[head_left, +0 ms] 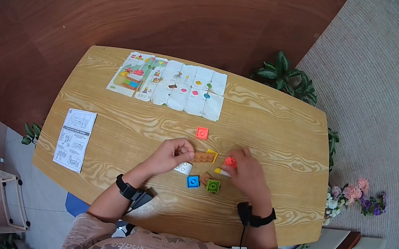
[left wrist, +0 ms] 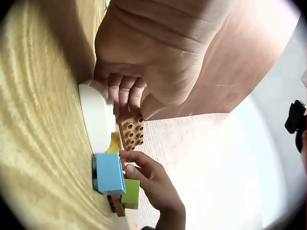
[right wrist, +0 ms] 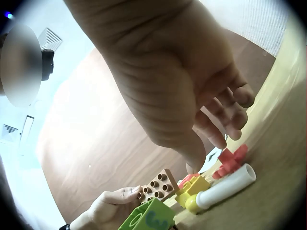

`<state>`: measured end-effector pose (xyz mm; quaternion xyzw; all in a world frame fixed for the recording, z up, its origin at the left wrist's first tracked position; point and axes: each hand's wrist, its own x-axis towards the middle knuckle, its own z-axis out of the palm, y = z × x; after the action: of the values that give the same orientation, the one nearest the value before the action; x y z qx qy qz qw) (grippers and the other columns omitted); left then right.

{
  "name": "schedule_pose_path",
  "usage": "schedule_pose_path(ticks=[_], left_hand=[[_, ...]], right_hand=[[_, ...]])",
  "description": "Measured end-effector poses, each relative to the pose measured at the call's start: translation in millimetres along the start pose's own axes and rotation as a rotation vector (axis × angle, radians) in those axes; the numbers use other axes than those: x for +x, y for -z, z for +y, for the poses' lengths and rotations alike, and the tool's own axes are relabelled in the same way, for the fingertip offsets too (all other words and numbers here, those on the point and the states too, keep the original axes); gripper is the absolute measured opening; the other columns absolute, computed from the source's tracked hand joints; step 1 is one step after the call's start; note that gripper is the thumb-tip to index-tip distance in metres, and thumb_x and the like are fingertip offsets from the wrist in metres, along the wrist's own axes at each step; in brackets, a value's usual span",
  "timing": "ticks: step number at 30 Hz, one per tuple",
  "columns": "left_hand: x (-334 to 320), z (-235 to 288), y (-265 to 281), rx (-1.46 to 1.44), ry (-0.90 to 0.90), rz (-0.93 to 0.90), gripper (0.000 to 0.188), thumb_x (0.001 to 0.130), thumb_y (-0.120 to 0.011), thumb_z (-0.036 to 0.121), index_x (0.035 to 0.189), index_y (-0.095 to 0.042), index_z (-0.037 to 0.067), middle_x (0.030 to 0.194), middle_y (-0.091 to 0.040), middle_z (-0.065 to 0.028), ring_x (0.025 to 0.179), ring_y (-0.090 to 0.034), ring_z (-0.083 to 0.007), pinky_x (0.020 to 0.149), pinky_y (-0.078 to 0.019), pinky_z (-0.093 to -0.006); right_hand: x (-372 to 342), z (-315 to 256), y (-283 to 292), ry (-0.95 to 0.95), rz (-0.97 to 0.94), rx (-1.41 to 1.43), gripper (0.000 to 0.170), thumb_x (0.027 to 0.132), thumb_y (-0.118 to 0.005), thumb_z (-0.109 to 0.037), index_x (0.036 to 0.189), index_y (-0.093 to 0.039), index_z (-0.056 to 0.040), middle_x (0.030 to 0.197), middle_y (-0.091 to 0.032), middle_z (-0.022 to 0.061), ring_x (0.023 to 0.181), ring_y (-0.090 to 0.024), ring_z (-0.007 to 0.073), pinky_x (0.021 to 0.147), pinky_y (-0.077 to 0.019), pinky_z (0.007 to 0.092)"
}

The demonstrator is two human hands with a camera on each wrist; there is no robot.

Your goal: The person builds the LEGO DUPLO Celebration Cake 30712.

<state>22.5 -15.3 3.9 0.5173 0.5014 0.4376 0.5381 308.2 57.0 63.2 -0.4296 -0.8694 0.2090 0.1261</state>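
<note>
My left hand (head_left: 174,154) pinches one end of a brown studded building brick (head_left: 203,158) between thumb and fingers, holding it above the table. My right hand (head_left: 247,171) hovers with loosely bent fingers over a red flower-shaped piece (right wrist: 231,162). In the right wrist view a gap shows between its fingertips and that piece. Beside the flower lies a white candle-like tube (right wrist: 229,186) with a yellow round end. A yellow brick (right wrist: 194,189) sits beyond that end, partly behind the brown brick in the head view. Below my left hand stands a white rounded brick (left wrist: 96,116).
Nearer my body are a blue brick (head_left: 192,181), a green brick (head_left: 213,186) and a thin brown piece (head_left: 205,178). A coral square brick (head_left: 201,133) lies farther out. An unfolded picture sheet (head_left: 184,88) spreads at the back, and a printed sheet (head_left: 74,140) lies at left.
</note>
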Motion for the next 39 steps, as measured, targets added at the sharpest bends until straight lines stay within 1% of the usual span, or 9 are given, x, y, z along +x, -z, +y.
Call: schedule_pose_path(ticks=[7,10,16,19,25,28,31,34,39], left_hand=[[-1,7,0,0.05,0.029,0.004,0.007,0.107,-0.071,0.01,0.106,-0.067,0.004,0.087,-0.063,0.0063,0.08,-0.053,-0.0012,0.072,-0.0451,-0.0206],[2,-1,0,0.036,-0.009,0.035,0.006,0.106,-0.07,0.008,0.108,-0.066,0.003,0.09,-0.066,0.0044,0.084,-0.057,-0.0027,0.074,-0.0471,-0.0214],[4,-3,-7,-0.032,-0.05,0.113,0.02,0.101,-0.077,0.006,0.118,-0.067,0.002,0.1,-0.072,-0.0008,0.091,-0.063,-0.0052,0.079,-0.0507,-0.0229],[2,3,-6,0.203,-0.177,0.069,0.029,0.094,-0.085,0.007,0.119,-0.07,0.003,0.1,-0.072,0.0,0.087,-0.062,-0.0052,0.077,-0.0505,-0.0231],[0,7,-4,0.299,-0.079,0.069,0.021,0.09,-0.088,0.006,0.106,-0.075,0.005,0.096,-0.071,0.0012,0.077,-0.057,-0.0064,0.067,-0.0472,-0.0252],[1,9,-4,0.342,-0.151,0.051,0.016,0.09,-0.086,0.005,0.103,-0.077,0.006,0.094,-0.071,0.0001,0.075,-0.057,-0.0074,0.065,-0.0459,-0.0265],[0,15,-5,0.374,-0.155,0.042,0.013,0.089,-0.084,0.004,0.1,-0.078,0.006,0.092,-0.072,-0.0067,0.08,-0.068,-0.018,0.071,-0.0533,-0.0323],[1,13,-3,0.389,-0.172,0.017,0.012,0.09,-0.083,0.004,0.1,-0.078,0.006,0.093,-0.073,-0.0071,0.081,-0.069,-0.0192,0.072,-0.054,-0.033],[2,8,-3,0.384,-0.202,0.021,0.013,0.089,-0.084,0.003,0.101,-0.077,0.005,0.097,-0.073,-0.0034,0.077,-0.061,-0.0123,0.067,-0.0482,-0.0283]], right_hand=[[28,7,2,0.2,0.126,-0.043,0.063,0.09,-0.082,-0.021,0.146,-0.057,-0.0029,0.152,-0.053,0.0255,0.134,-0.058,0.0452,0.109,-0.0521,0.05],[39,3,-4,0.154,-0.052,0.012,0.069,0.091,-0.082,-0.02,0.152,-0.054,-0.0043,0.162,-0.046,0.0262,0.145,-0.05,0.045,0.119,-0.0447,0.0495],[43,-3,-14,0.167,-0.129,0.005,0.061,0.094,-0.079,-0.017,0.15,-0.058,-0.0082,0.157,-0.053,0.0231,0.141,-0.054,0.043,0.118,-0.0465,0.0481],[41,-9,-10,0.15,-0.147,0.002,0.057,0.094,-0.077,-0.016,0.148,-0.061,-0.007,0.153,-0.056,0.0219,0.137,-0.057,0.0425,0.116,-0.0475,0.048],[40,-6,-13,0.217,-0.132,0.072,0.055,0.093,-0.076,-0.011,0.146,-0.063,-0.0088,0.147,-0.06,0.0207,0.133,-0.06,0.0405,0.112,-0.0499,0.0473],[41,-3,-19,0.308,-0.127,0.107,0.053,0.089,-0.077,-0.008,0.142,-0.067,-0.0086,0.144,-0.062,0.0206,0.13,-0.061,0.0401,0.11,-0.0514,0.0468],[40,-4,-19,0.374,-0.145,0.096,0.051,0.086,-0.079,-0.007,0.137,-0.07,-0.0073,0.141,-0.065,0.0182,0.128,-0.063,0.039,0.107,-0.0529,0.0458],[40,-7,-18,0.369,-0.17,0.114,0.048,0.085,-0.081,-0.007,0.132,-0.072,-0.0064,0.139,-0.066,0.0157,0.125,-0.065,0.038,0.104,-0.0544,0.0447],[42,-8,-22,0.341,-0.203,0.096,0.045,0.086,-0.081,-0.008,0.129,-0.071,-0.0075,0.135,-0.067,0.0131,0.119,-0.066,0.0368,0.099,-0.0555,0.0445]])
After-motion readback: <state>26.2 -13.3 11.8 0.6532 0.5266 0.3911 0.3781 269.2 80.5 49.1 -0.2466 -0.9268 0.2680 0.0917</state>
